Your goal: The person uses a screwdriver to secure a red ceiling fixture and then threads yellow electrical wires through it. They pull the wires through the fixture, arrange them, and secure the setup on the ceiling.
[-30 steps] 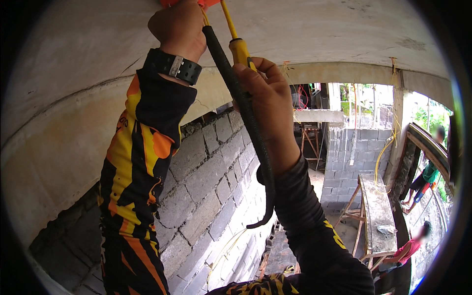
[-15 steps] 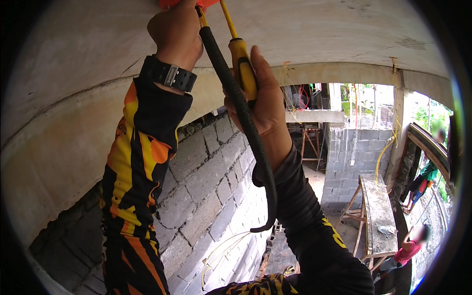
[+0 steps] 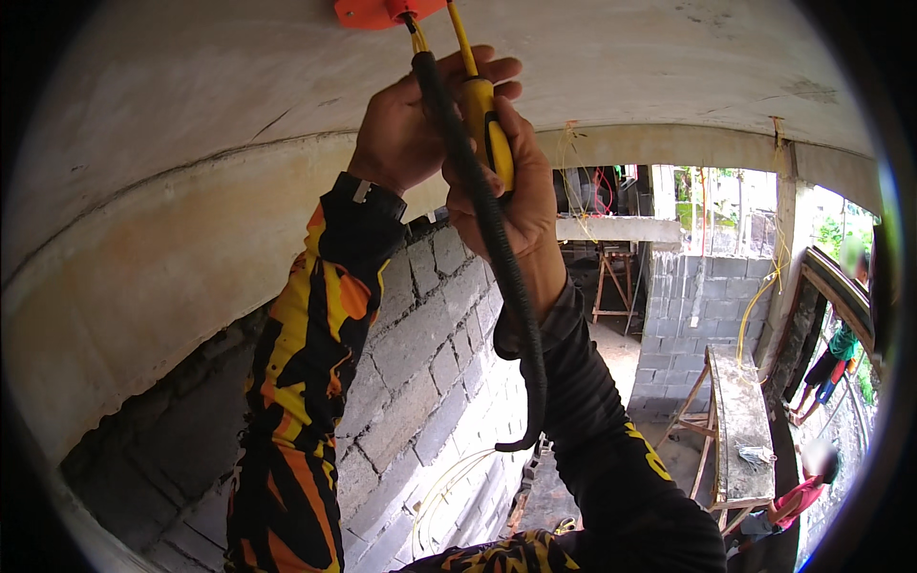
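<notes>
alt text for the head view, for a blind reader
Person's right hand grips a yellow-handled screwdriver raised toward an orange ceiling fitting, left hand open behind it. A black tube with yellow wires hangs in front.

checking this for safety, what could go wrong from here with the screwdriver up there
The screwdriver could slip: its tip is out of view, and the left hand is right by the shaft.
The shaft might nick the yellow wires close by at the orange fitting.
The black tube hangs across the right hand and could hamper it.
</notes>
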`<action>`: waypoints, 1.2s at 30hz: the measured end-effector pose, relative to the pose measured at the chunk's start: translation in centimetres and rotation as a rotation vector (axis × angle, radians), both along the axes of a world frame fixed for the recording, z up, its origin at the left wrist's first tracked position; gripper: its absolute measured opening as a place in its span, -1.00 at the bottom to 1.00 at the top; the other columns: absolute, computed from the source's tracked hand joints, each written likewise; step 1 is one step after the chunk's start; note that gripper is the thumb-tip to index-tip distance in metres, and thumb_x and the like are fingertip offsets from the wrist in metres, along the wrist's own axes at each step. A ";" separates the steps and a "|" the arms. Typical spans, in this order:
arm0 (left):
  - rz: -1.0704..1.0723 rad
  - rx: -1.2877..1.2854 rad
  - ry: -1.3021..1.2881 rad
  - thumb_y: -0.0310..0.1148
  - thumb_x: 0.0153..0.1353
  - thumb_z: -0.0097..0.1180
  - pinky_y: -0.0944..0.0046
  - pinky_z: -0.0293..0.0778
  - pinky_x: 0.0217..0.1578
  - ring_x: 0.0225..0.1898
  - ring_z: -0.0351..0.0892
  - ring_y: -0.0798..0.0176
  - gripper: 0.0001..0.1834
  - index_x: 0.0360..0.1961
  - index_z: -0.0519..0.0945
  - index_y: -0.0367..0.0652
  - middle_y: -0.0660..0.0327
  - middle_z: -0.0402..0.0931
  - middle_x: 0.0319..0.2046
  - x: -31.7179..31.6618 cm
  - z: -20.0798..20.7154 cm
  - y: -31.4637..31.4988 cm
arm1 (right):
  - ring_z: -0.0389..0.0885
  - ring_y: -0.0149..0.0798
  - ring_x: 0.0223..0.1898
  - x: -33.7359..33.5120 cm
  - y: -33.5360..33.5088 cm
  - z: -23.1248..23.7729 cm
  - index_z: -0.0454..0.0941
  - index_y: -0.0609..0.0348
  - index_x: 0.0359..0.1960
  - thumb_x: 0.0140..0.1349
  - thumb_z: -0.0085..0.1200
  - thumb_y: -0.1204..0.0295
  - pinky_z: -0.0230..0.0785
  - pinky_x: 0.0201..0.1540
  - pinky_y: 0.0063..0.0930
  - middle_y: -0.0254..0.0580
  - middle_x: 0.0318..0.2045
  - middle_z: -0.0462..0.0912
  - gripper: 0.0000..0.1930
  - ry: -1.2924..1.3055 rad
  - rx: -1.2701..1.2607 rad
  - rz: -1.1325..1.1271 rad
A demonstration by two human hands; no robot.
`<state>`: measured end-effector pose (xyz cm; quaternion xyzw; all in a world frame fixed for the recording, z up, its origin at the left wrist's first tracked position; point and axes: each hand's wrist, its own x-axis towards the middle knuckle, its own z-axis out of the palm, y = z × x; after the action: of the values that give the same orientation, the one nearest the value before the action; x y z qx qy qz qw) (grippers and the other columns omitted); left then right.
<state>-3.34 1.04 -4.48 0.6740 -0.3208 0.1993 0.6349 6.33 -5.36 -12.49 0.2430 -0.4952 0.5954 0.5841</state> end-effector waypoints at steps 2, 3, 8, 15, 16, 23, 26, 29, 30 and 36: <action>0.067 0.067 0.004 -0.11 0.48 -0.24 0.12 0.49 0.11 0.07 0.54 0.05 -0.49 0.24 0.39 -0.28 -0.02 0.45 0.16 0.6 -0.1 0.3 | 0.34 -0.48 -0.74 0.1 -0.6 0.0 0.52 0.20 -0.10 0.40 -0.04 0.08 0.13 -0.80 -0.69 -0.25 -0.49 0.54 -0.61 0.036 -0.051 -0.116; 0.159 0.087 0.011 -0.13 0.47 -0.20 0.16 0.52 0.08 0.03 0.57 0.08 -0.51 0.22 0.41 -0.28 -0.01 0.46 0.15 0.9 0.0 0.4 | 0.35 -0.48 -0.74 0.1 -1.0 -0.1 0.51 0.20 -0.10 0.39 -0.04 0.07 0.15 -0.78 -0.67 -0.25 -0.49 0.54 -0.60 0.048 -0.062 -0.166; 0.337 0.078 -0.134 -0.26 0.36 0.12 0.31 0.52 -0.18 -0.20 0.63 0.22 -0.69 -0.09 0.55 -0.33 0.02 0.61 -0.26 1.0 0.4 0.0 | 0.53 -0.31 -0.59 -1.0 -1.8 -0.9 0.50 0.22 -0.03 0.30 0.14 0.31 0.45 -0.49 -0.53 -0.13 -0.37 0.60 -0.70 0.194 0.123 -1.759; 0.379 -0.036 -0.157 -0.25 0.34 0.16 0.37 0.53 -0.43 -0.32 0.61 0.32 -0.72 -0.12 0.55 -0.28 0.13 0.58 -0.23 1.1 0.0 -1.8 | 0.57 -0.45 -0.54 -2.0 -1.8 -0.7 0.46 0.29 0.01 0.30 0.18 0.41 0.45 -0.45 -0.62 -0.17 -0.37 0.63 -0.68 0.246 0.022 -1.501; 0.396 -0.017 -0.159 -0.26 0.33 0.17 0.38 0.52 -0.39 -0.32 0.60 0.32 -0.73 -0.13 0.55 -0.27 0.15 0.58 -0.25 1.0 0.0 -1.8 | 0.57 -0.44 -0.54 -1.9 -1.9 -0.8 0.45 0.28 0.02 0.29 0.19 0.39 0.45 -0.46 -0.61 -0.16 -0.36 0.63 -0.66 0.219 0.003 -1.491; 0.531 0.090 -0.286 -0.24 0.30 0.22 0.41 0.40 -0.44 -0.37 0.54 0.37 -0.76 -0.22 0.57 -0.22 0.23 0.53 -0.36 1.0 1.3 -0.5 | 0.59 -0.40 -0.51 -1.6 -0.8 -1.8 0.39 0.22 0.07 0.19 0.30 0.28 0.46 -0.48 -0.51 -0.13 -0.31 0.64 -0.51 0.154 0.148 -1.947; 0.458 0.097 -0.173 -0.20 0.33 0.18 0.37 0.45 -0.39 -0.36 0.55 0.37 -0.73 -0.22 0.58 -0.23 0.23 0.56 -0.36 0.5 1.9 -0.6 | 0.54 -0.41 -0.58 -0.6 -0.2 -1.5 0.41 0.22 0.04 0.25 0.22 0.24 0.42 -0.54 -0.53 -0.17 -0.37 0.62 -0.56 0.078 0.179 -1.743; 0.423 0.050 -0.146 -0.18 0.37 0.11 0.39 0.50 -0.42 -0.35 0.57 0.36 -0.68 -0.12 0.56 -0.27 0.19 0.59 -0.25 0.9 0.9 -1.0 | 0.35 -0.45 -0.77 1.1 -0.9 -1.2 0.43 0.18 -0.12 0.39 0.02 0.17 0.28 -0.68 -0.63 -0.34 -0.61 0.46 -0.69 -0.006 0.164 -0.321; 0.407 0.096 -0.140 -0.18 0.39 0.08 0.38 0.55 -0.39 -0.35 0.58 0.33 -0.63 -0.02 0.52 -0.29 0.14 0.60 -0.15 0.8 0.6 -1.0 | 0.31 -0.45 -0.81 1.3 -1.1 -1.1 0.44 0.17 -0.15 0.42 -0.02 0.15 0.25 -0.71 -0.65 -0.37 -0.66 0.43 -0.70 -0.060 0.119 -0.165; 0.516 0.107 -0.303 -0.21 0.35 0.15 0.40 0.49 -0.34 -0.28 0.55 0.36 -0.67 -0.10 0.55 -0.30 0.24 0.55 -0.31 1.1 1.0 -0.5 | 0.35 -0.43 -0.79 -1.2 -1.9 -1.6 0.44 0.21 -0.01 0.38 0.05 0.29 0.22 -0.73 -0.61 -0.23 -0.53 0.54 -0.71 0.118 0.001 -1.124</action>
<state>-2.23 0.59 -3.47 0.7284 -0.2399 0.4350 0.4718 5.09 -7.24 -14.14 -0.0250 -0.5152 0.1780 0.8380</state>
